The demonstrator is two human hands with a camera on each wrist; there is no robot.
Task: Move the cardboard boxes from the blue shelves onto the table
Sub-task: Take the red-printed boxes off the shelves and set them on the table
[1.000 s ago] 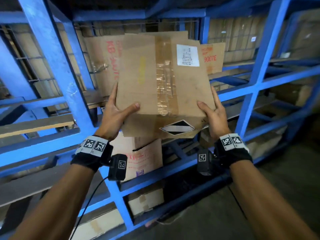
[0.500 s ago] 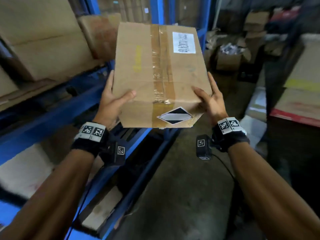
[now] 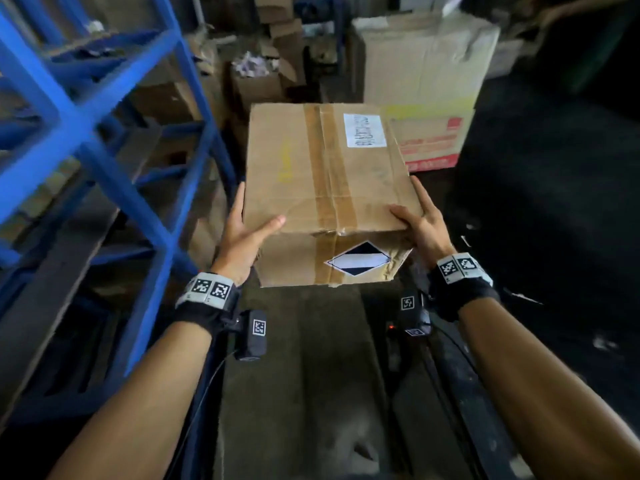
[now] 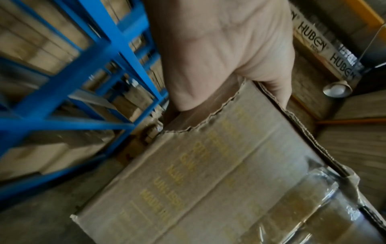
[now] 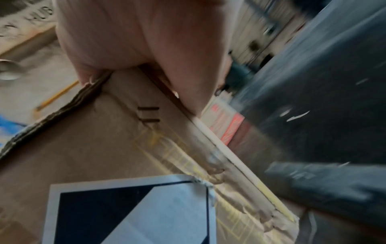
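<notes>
I carry a taped cardboard box (image 3: 325,174) in mid-air at the centre of the head view; it has a white label on top and a black-and-white diamond sticker on its near face. My left hand (image 3: 249,233) grips its near left corner, thumb on top. My right hand (image 3: 420,223) grips the near right corner the same way. The left wrist view shows my left hand (image 4: 219,49) on the box (image 4: 208,181) edge. In the right wrist view my right hand (image 5: 135,33) clamps the box (image 5: 94,148) corner. The blue shelves (image 3: 69,126) stand to my left.
A tall pale carton with red print (image 3: 426,81) stands straight ahead behind the carried box. An open cardboard box with paper scraps (image 3: 258,81) and more cartons sit at the back. A dark flat surface (image 3: 554,202) fills the right side. Bare concrete floor (image 3: 304,375) lies below.
The view has swung right, away from the blue shelves, which now lie on the left. The box has come along in both hands with the same hold.
</notes>
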